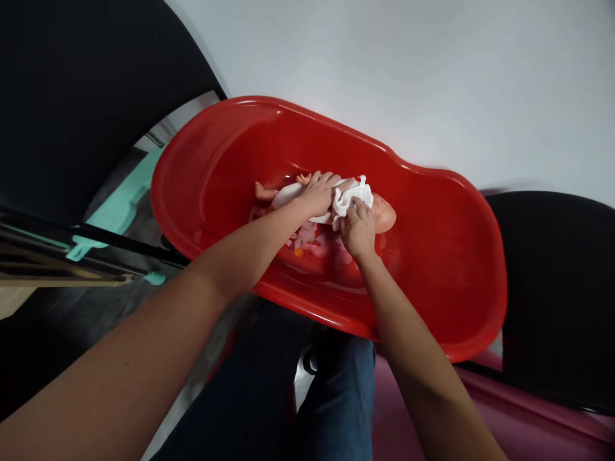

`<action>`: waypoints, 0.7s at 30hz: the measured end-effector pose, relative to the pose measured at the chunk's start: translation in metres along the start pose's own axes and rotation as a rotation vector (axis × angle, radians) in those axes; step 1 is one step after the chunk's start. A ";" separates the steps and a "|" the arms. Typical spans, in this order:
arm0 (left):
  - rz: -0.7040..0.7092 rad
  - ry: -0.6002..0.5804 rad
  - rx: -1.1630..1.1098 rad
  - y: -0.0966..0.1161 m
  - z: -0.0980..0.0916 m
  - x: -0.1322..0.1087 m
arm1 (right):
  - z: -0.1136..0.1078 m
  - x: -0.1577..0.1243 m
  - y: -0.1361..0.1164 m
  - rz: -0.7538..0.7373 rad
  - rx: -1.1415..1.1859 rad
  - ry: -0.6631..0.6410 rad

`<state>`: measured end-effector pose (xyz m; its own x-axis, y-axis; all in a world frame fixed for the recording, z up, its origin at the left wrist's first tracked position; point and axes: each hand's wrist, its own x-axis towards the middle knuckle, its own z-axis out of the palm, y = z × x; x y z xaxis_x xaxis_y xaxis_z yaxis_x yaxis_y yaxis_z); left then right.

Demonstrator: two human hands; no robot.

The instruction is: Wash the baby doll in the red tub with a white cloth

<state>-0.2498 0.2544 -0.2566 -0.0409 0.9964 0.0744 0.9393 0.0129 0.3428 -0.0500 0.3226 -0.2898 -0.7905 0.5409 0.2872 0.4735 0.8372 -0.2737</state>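
Note:
A baby doll (384,213) in white clothing lies in a red baby bathtub (442,256), its head to the right and its feet to the left. Flat on the doll's body rests my left hand (321,192), fingers stretched out. My right hand (358,229) grips a bunched white cloth (354,194) at the doll's neck and chin; part of its face is covered. Whether this cloth belongs to the clothing I cannot tell. Beneath the doll, a pink printed picture (307,238) shows on the tub floor.
Black round surfaces flank the tub, one at the left (96,77) and another at the right (557,288). A mint-green plastic piece (115,198) lies lower on the left. Behind stands a pale wall (408,77). My legs (336,390) are below the near rim.

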 end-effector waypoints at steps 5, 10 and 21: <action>0.007 0.038 0.035 0.000 0.001 -0.001 | -0.001 0.000 0.012 0.133 0.006 0.123; 0.018 0.030 0.098 0.003 -0.002 -0.002 | 0.007 -0.001 0.022 0.184 0.038 0.246; 0.029 -0.012 0.044 -0.003 0.005 0.010 | 0.012 -0.002 0.004 0.112 0.133 0.250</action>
<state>-0.2508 0.2646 -0.2616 -0.0093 0.9973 0.0723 0.9540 -0.0128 0.2996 -0.0514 0.3240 -0.3027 -0.6083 0.6460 0.4611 0.4839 0.7624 -0.4297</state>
